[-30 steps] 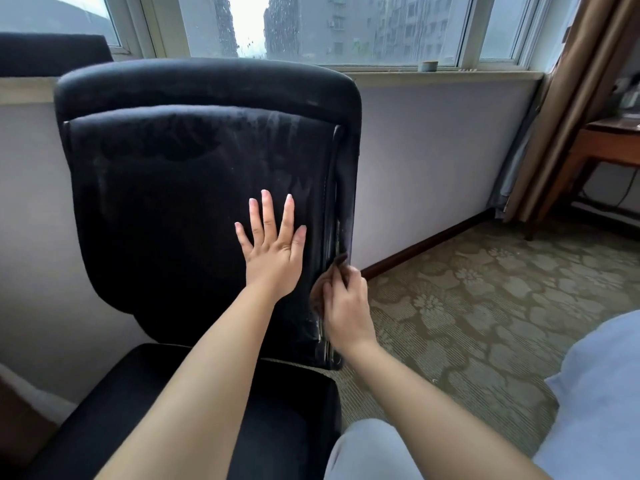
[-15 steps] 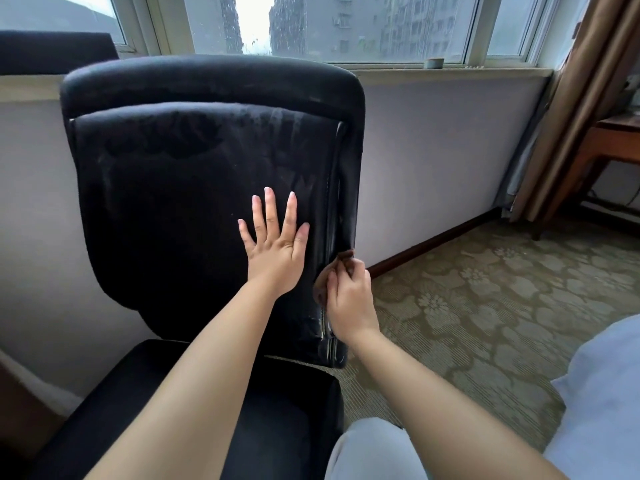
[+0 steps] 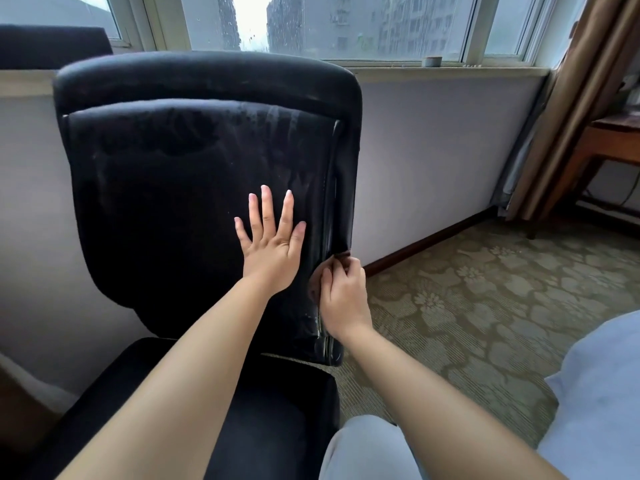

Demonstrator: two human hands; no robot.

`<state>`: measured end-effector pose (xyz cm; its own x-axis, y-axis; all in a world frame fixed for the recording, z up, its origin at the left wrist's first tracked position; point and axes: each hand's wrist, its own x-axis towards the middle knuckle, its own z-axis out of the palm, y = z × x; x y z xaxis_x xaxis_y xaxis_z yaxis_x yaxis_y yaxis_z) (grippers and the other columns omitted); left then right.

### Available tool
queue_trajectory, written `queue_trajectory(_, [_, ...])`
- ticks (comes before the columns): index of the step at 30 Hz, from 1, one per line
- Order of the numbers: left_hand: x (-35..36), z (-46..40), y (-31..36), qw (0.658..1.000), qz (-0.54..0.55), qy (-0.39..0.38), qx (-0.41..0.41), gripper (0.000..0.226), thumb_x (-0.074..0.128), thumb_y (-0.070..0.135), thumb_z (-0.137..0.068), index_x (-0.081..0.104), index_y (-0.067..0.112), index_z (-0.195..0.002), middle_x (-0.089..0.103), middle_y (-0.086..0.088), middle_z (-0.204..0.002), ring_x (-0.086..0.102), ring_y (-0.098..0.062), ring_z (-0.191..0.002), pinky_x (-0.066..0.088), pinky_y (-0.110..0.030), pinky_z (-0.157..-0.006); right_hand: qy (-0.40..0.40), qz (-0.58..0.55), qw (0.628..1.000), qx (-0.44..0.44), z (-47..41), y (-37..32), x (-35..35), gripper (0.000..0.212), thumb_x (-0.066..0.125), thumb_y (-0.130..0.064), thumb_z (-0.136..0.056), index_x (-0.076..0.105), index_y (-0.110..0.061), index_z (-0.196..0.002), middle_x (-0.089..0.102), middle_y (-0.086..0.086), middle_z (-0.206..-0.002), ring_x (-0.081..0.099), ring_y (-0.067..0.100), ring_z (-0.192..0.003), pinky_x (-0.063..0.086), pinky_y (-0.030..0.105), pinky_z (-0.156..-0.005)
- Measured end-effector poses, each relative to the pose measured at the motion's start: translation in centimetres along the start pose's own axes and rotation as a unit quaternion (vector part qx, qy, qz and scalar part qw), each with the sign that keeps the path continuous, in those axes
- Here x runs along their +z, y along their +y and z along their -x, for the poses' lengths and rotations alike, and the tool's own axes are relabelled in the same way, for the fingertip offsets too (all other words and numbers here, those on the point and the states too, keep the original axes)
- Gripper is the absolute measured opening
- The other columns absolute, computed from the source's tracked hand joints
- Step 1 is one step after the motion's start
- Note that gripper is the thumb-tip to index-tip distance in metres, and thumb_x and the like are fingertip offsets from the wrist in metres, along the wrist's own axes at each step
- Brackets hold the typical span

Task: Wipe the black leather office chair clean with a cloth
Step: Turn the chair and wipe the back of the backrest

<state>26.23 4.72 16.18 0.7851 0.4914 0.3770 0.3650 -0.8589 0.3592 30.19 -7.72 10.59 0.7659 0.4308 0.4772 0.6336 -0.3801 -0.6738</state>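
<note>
Two bare forearms enter from the bottom of the frame, no sleeves, watches, rings or bracelets visible. Left hand (image 3: 272, 252) shows longish, pale, glossy fingernails on the spread fingers; right hand (image 3: 343, 296) nails not clear. At bottom centre-right, a knee (image 3: 367, 448) in light grey-blue fabric, smooth, no visible pattern. Upper arms and torso out of frame.

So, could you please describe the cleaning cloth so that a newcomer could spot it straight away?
Start at the black office chair under the window and follow its backrest's right edge downward. There the right hand grips the cloth, a small brown fold peeking past the fingers, the only brown against black leather.
</note>
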Motion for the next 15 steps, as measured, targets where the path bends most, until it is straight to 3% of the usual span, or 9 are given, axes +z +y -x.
queue_trajectory(2, [-0.4, 0.1, 0.1, 1.000, -0.011, -0.013, -0.008, 0.051, 0.007, 0.047, -0.101, -0.031, 0.039, -0.134, -0.040, 0.003, -0.150, -0.041, -0.012, -0.133, -0.021, -0.048, -0.113, 0.025, 0.005, 0.999, -0.025, -1.5, -1.0, -0.9, 0.033, 0.037, -0.021, -0.101, 0.059, 0.000, -0.113, 0.047, 0.011, -0.121, 0.043, 0.022, -0.109, 0.037, 0.022, -0.095])
queue_trajectory(5, [-1.0, 0.6, 0.7, 1.000, -0.020, -0.004, -0.017, 0.052, 0.011, 0.046, -0.102, -0.027, 0.040, -0.137, -0.034, 0.004, -0.153, -0.034, -0.015, -0.140, -0.016, -0.053, -0.113, 0.070, 0.000, 0.997, -0.025, -4.2, -3.1, -2.1, 0.034, 0.038, -0.020, -0.101, 0.062, 0.002, -0.109, 0.050, 0.016, -0.119, 0.047, 0.027, -0.109, 0.042, 0.035, -0.098])
queue_trajectory(11, [-1.7, 1.2, 1.1, 1.000, -0.006, 0.013, -0.015, 0.054, 0.016, 0.045, -0.102, -0.010, 0.038, -0.149, -0.024, 0.005, -0.158, -0.026, -0.015, -0.143, -0.005, -0.054, -0.116, 0.104, 0.034, 0.992, -0.068, -7.6, -6.2, -4.2, 0.035, 0.036, -0.023, -0.101, 0.056, -0.001, -0.121, 0.044, 0.013, -0.125, 0.042, 0.023, -0.112, 0.037, 0.026, -0.095])
queue_trajectory(15, [-1.8, 1.1, 1.4, 0.999, -0.019, -0.025, -0.027, 0.057, 0.014, 0.048, -0.101, -0.020, 0.038, -0.146, -0.032, 0.003, -0.155, -0.031, -0.018, -0.141, -0.006, -0.058, -0.114, 0.090, 0.052, 0.992, -0.071, -7.6, -6.0, -4.1, 0.040, 0.036, -0.023, -0.101, 0.049, -0.002, -0.132, 0.041, 0.012, -0.131, 0.039, 0.024, -0.116, 0.036, 0.030, -0.100])
